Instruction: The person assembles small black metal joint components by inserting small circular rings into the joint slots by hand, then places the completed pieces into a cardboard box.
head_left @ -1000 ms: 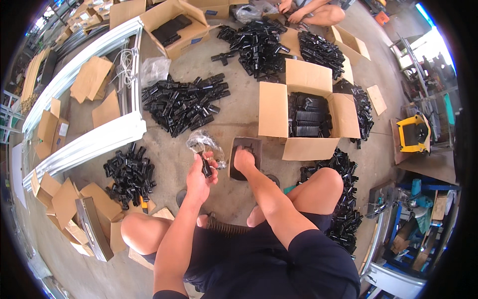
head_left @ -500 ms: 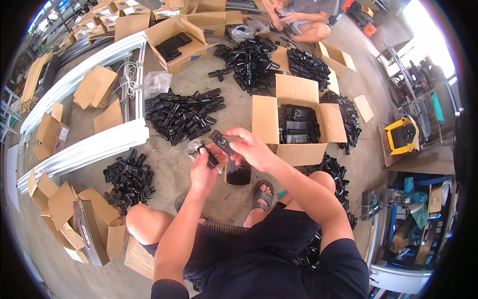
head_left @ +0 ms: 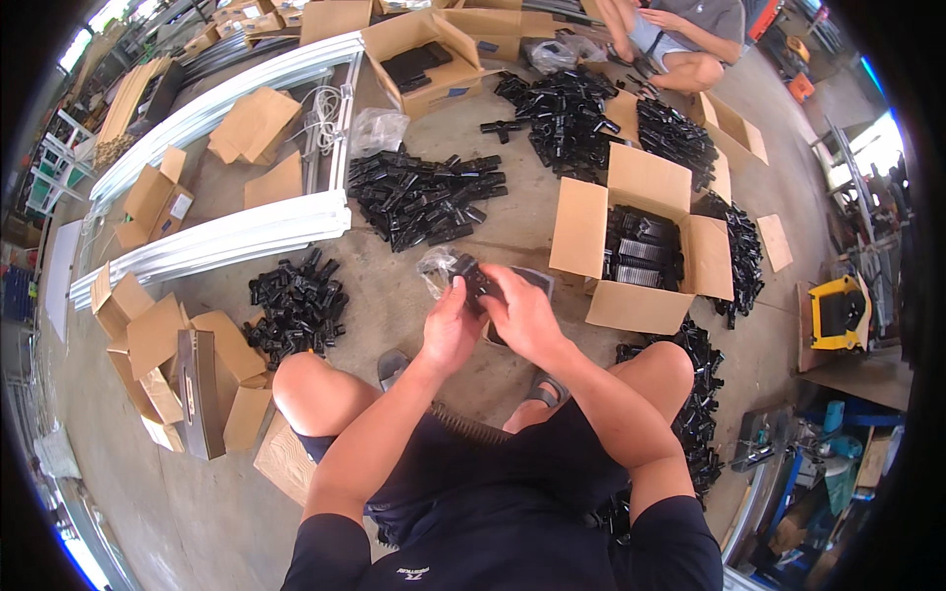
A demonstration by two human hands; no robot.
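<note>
My left hand (head_left: 453, 327) and my right hand (head_left: 524, 313) are close together in front of my knees, fingers closed round black fittings (head_left: 473, 280). The pieces meet between my fingertips, and the fingers partly hide where one stops and the other starts. Just past my left fingers lies a crumpled clear plastic bag (head_left: 435, 271) on the floor. Behind my right hand a dark open bin (head_left: 538, 281) shows in part. A loose pile of black fittings (head_left: 424, 197) lies beyond my hands.
To the right stands an open cardboard box (head_left: 639, 310) with black parts packed inside. More black piles (head_left: 298, 307) lie left and far. White metal profiles (head_left: 227, 231) stretch across the left. Another person (head_left: 680, 44) sits at the far right. Sandals (head_left: 394, 366) are on my feet.
My hands have come together, bringing the flat black piece in my right hand against the one in my left. The whole view has shifted, with the scene moving rightward.
</note>
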